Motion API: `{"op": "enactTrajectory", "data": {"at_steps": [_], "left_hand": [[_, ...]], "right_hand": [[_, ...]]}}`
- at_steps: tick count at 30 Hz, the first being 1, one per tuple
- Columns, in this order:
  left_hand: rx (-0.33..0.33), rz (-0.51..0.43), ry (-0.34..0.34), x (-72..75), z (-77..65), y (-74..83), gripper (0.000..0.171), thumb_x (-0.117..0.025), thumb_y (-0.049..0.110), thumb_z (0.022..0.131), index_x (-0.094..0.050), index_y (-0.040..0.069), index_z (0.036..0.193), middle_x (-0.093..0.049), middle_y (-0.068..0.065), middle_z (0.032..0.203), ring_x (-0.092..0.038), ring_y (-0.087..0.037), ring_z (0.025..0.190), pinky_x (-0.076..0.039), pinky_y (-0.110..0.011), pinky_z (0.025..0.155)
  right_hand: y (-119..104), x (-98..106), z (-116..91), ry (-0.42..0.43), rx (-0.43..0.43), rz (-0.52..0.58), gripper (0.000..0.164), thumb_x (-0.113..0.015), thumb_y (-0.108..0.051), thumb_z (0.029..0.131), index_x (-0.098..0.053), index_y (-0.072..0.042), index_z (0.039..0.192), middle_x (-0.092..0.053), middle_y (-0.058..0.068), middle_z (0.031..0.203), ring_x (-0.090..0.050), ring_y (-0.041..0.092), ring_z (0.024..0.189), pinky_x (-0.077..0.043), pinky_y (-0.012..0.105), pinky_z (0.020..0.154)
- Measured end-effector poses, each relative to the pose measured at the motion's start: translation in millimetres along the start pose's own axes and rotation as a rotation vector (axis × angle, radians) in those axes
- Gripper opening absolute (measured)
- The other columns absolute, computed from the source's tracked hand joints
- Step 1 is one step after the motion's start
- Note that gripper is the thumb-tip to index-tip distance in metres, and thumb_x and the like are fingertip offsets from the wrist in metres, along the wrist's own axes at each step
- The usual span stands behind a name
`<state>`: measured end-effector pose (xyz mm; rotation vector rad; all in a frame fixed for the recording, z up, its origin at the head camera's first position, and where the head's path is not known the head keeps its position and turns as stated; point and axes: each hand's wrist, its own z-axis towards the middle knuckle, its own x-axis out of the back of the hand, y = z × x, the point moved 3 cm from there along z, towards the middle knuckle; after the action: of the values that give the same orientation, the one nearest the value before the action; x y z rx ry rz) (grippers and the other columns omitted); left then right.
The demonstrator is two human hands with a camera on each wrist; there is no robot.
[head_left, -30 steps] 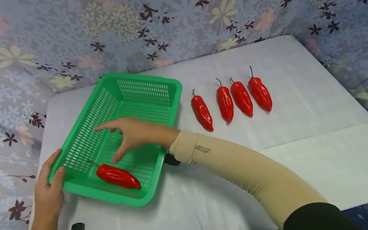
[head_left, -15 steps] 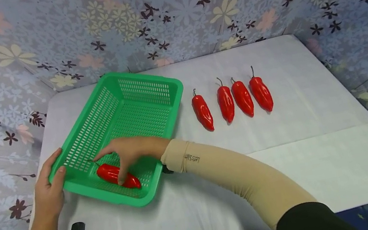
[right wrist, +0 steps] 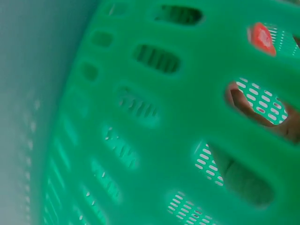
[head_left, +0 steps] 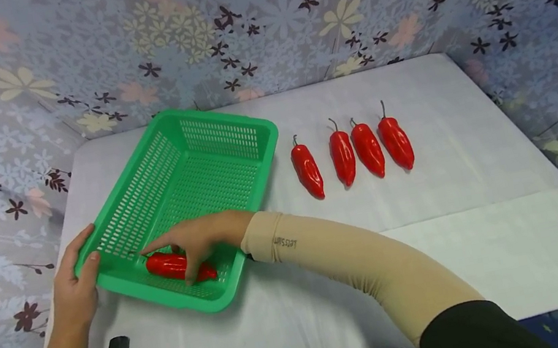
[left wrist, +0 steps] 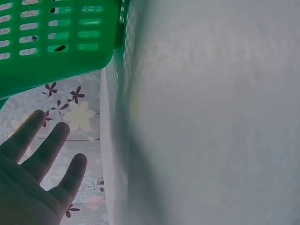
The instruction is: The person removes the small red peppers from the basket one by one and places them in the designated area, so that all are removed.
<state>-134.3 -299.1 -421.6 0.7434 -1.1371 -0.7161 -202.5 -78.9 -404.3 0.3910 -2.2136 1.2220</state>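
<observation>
In the head view a green plastic basket with slotted walls sits on the left of the table. My left hand holds its near left corner, thumb over the rim; three of that hand's fingers show spread below the basket in the left wrist view. A red pepper lies in the near end of the basket. My right hand reaches in over the right wall and grips the pepper, thumb on the near side. Its other fingers are partly hidden. The right wrist view looks through the basket wall.
Right of the basket, several red peppers lie in a row on the white-covered table, stems pointing away. Floral cloth hangs behind and at the left side. The table's front edge runs near the body.
My right hand has come down and toward me from above the basket onto the pepper. The pepper has turned slightly in its grip. My left hand keeps its hold on the basket.
</observation>
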Motion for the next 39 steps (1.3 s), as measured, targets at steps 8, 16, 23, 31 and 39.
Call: {"op": "enactTrajectory", "data": {"at_steps": [8,16,23,31,39], "left_hand": [[0.003,0.000,-0.004,-0.3,1.2,-1.2,0.048,-0.049,0.016,0.105,-0.046,0.017,0.153,-0.049,0.007,0.146,-0.044,0.000,0.114,-0.030,-0.017,0.094],[0.009,0.011,-0.004,0.3,1.7,-1.3,0.048,-0.050,0.017,0.105,-0.047,0.018,0.153,-0.050,0.006,0.144,-0.045,-0.001,0.111,-0.031,-0.017,0.092],[0.037,0.046,-0.011,0.9,-0.5,-2.2,0.048,-0.049,0.019,0.105,-0.046,0.018,0.154,-0.050,-0.008,0.145,-0.044,0.000,0.109,-0.031,-0.018,0.090],[0.032,0.038,-0.004,0.6,-0.4,-2.3,0.048,-0.049,0.018,0.105,-0.046,0.017,0.153,-0.049,-0.009,0.147,-0.044,0.001,0.109,-0.031,-0.017,0.091],[0.029,0.043,-0.008,0.5,-0.3,-3.5,0.048,-0.050,0.018,0.105,-0.046,0.017,0.153,-0.050,-0.008,0.146,-0.044,0.000,0.108,-0.031,-0.016,0.090]], "right_hand": [[-0.5,-3.3,-0.6,-0.016,-0.032,0.003,0.089,-0.083,-0.011,0.083,-0.038,-0.034,0.157,-0.049,-0.007,0.124,-0.044,0.007,0.108,-0.049,0.018,0.075],[-2.0,-4.4,-2.7,-0.002,-0.060,0.069,0.089,-0.082,-0.006,0.082,-0.040,-0.034,0.155,-0.050,-0.006,0.121,-0.046,0.008,0.106,-0.051,0.019,0.072],[-1.1,-3.0,-5.5,0.042,-0.055,0.083,0.088,-0.081,-0.004,0.082,-0.041,-0.033,0.155,-0.050,-0.006,0.129,-0.044,0.009,0.109,-0.050,0.019,0.072],[2.0,10.3,-10.9,0.154,-0.012,0.198,0.092,-0.079,0.001,0.081,-0.037,-0.027,0.158,-0.054,0.000,0.123,-0.052,0.012,0.104,-0.052,0.021,0.072],[5.5,37.4,-26.9,0.318,0.056,0.315,0.091,-0.077,0.004,0.082,-0.035,-0.021,0.159,-0.049,0.006,0.138,-0.052,0.017,0.112,-0.054,0.024,0.073]]}}
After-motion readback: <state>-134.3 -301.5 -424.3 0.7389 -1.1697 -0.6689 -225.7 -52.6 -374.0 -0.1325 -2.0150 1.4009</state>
